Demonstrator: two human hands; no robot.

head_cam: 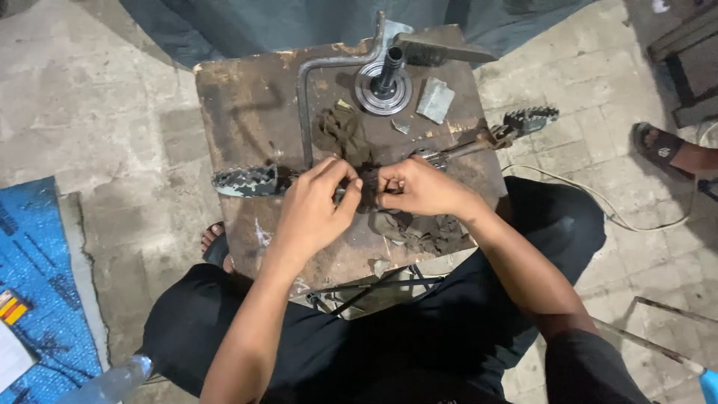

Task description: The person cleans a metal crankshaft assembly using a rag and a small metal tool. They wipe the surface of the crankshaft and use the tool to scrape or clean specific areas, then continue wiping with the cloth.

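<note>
The person sits at a small, rusty, grease-stained table (247,97) with both hands over its near half. The left hand (314,206) and the right hand (419,188) meet at the middle of a long footrest bar (464,147) that lies across the table. Each grip is pressed together, pinching a small dark part at the bar's centre; what that part is cannot be told, as the fingers cover it.

The bar's left toothed footpeg (247,181) lies on the table just beside the left hand, while the right toothed footpeg (532,118) juts past the table's right edge. A bent steel rod (303,105) runs from the far edge down toward the left hand. A dirty rag (342,135) sits just behind the hands, and another crumpled cloth (422,230) lies under the right wrist. Farther back stand a round bearing hub with a shaft (383,84), a grey metal wedge (441,46) and a small pale block (434,100). Another person's sandalled foot (662,150) rests on the floor at the right.
</note>
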